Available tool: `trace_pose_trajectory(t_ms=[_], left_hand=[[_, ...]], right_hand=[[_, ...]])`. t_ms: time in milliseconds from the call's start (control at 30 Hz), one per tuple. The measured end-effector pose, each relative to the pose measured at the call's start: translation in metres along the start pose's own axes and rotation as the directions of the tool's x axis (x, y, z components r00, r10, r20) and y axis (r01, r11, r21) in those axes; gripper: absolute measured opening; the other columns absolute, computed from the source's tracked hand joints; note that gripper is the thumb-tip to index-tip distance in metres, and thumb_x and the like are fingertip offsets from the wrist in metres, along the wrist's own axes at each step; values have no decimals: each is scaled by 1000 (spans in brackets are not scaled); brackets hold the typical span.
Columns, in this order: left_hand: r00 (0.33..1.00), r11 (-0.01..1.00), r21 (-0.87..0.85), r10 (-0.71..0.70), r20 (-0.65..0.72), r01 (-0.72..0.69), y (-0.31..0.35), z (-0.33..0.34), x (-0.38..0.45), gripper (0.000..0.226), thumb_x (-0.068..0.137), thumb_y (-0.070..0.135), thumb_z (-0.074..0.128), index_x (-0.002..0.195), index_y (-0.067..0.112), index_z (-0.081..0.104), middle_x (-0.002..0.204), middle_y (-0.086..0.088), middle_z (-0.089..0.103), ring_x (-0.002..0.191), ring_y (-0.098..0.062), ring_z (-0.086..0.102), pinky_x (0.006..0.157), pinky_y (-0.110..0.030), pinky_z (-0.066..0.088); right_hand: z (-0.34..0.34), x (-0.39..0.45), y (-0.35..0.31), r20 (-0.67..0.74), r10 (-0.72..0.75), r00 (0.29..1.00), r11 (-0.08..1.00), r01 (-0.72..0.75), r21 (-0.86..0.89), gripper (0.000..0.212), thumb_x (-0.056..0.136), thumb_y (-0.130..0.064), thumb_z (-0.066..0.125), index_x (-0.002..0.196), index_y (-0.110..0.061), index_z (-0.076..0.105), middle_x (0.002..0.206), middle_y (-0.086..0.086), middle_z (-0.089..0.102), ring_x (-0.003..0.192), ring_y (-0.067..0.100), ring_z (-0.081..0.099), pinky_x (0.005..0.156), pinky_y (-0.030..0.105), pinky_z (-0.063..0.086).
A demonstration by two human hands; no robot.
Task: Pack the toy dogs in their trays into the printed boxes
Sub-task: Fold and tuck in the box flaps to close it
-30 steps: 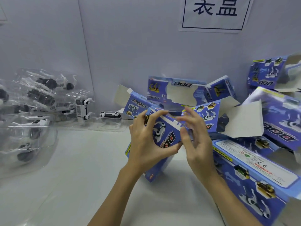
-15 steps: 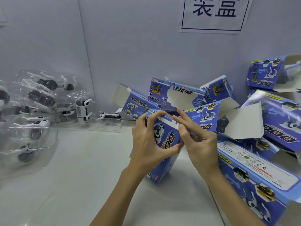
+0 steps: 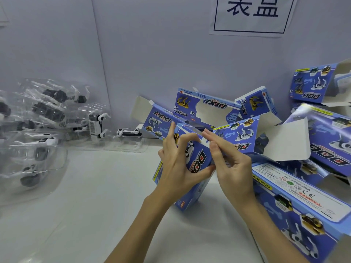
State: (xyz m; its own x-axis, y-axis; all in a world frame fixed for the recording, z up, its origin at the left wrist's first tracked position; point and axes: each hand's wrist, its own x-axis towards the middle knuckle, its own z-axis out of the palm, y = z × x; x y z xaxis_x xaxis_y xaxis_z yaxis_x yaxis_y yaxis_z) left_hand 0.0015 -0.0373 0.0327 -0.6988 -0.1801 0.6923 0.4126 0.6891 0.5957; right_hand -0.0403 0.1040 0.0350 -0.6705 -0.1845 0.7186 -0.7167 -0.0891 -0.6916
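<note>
Blue printed cardboard box (image 3: 197, 164), marked DOG with a white toy dog pictured on its face, stands tilted near the middle of the white table (image 3: 95, 196), its lower corner on the tabletop. The left hand (image 3: 176, 164) grips it from the near side, thumb under the printed face and fingers curled over the upper edge. The right hand (image 3: 229, 162) is just beside it, index and middle fingers stretched out and touching the box's top end, the other fingers curled in; whether it pinches a flap there cannot be told.

More blue printed boxes (image 3: 307, 198) lie heaped along the right edge of the table and toward the far right corner, several with open ends and grey inner flaps showing. One long box lies flat at the near right with its white warning label up.

Clear plastic trays holding black-and-white toy dogs (image 3: 36, 130) are piled along the left edge. One single tray with a toy dog (image 3: 129, 133) sits at the far edge, between that pile and the boxes.

A white paper sign with dark characters (image 3: 250, 14) hangs on the wall behind.
</note>
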Motion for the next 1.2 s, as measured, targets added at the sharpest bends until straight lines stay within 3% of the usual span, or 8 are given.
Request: trace_pose_trajectory(t_ms=[267,500,700,900,1000,1067,1133,1200], left_hand=[[998,1000,16,21,-67,-20,-7,-1,3,88,73,49,81,150,28,44,166,2,27,152,2,15,117,-30,25],[989,997,-16,74,-124,-77,-18,-8,6,76,68,51,75,132,18,51,134,-1,48,124,-20,52,101,-36,52],[997,998,-41,46,-69,-49,-23,-2,5,84,71,52,76,146,30,44,155,4,37,147,-4,31,117,-46,39],[997,1000,31,-7,83,4,-27,-4,4,119,66,63,82,162,50,12,173,13,-6,156,1,0,121,-50,28],[983,979,-161,-98,153,122,-30,-15,10,117,70,51,88,161,55,13,173,15,6,156,3,4,123,-50,35],[956,900,-360,-165,242,247,-33,-23,10,109,71,43,90,155,61,24,170,13,25,152,-17,38,109,-47,52],[915,781,-506,-207,346,368,-38,-32,6,97,70,40,89,151,58,38,150,5,57,122,-25,69,87,-38,63],[876,719,-525,-257,407,455,-42,-39,12,83,75,30,84,150,35,48,121,0,75,98,-22,77,73,-28,62]], right_hand=[[3,-2,10,86,-170,982,962,184,-202,44,98,-26,72,140,-22,62,145,-12,60,142,18,51,113,46,48],[10,3,8,72,-143,987,975,153,-162,31,97,-19,70,127,-23,73,136,-13,67,135,18,58,113,39,46],[11,-2,9,79,-127,989,964,142,-227,38,100,-11,68,137,-21,66,148,-9,58,144,17,47,119,40,39],[2,1,8,135,-10,991,994,24,-103,39,109,-29,46,147,-27,59,164,-13,40,156,10,29,122,50,36],[-5,5,9,122,115,986,991,-122,57,43,113,-22,36,155,-28,47,161,-19,44,153,4,33,126,47,32],[-10,7,10,168,190,967,973,-208,96,41,112,-26,42,152,-29,50,153,-20,52,146,3,44,119,48,43],[-10,8,10,243,224,944,963,-252,90,46,104,-44,49,148,-33,55,153,-11,54,144,11,48,115,48,47],[-10,6,10,307,240,921,957,-278,85,54,96,-60,55,146,-37,55,148,-6,59,142,19,52,114,47,49]])
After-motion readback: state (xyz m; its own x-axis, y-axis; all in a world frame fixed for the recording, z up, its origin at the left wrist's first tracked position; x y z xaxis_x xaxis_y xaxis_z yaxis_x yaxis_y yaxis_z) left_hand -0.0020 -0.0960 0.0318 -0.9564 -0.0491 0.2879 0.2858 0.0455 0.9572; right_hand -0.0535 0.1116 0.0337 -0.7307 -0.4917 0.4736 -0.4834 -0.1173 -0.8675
